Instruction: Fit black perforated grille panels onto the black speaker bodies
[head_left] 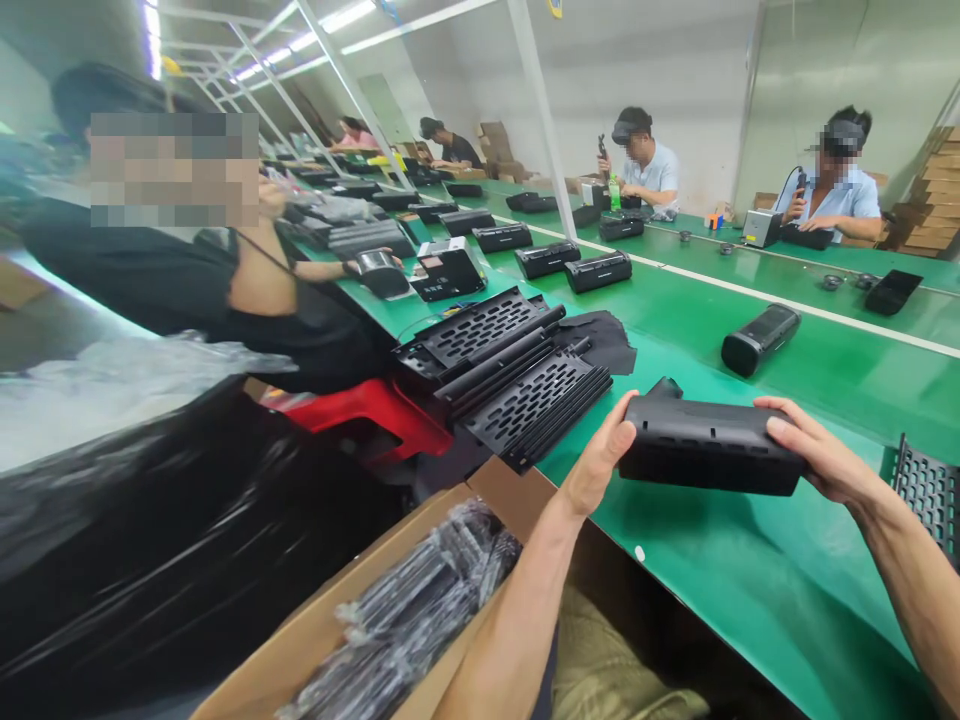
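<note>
"So, which step was it?"
"Seemingly handling the casing (709,450): left hand (598,458) and right hand (816,446) pinched its ends above the near tabletop (697,560), right of the panels (536,398)."
"And the next move?"
"Likely called for an even two-handed grip."

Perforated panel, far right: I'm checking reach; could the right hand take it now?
Probably not without letting go: the right hand holds the black case, but the panel lies close by.
</note>
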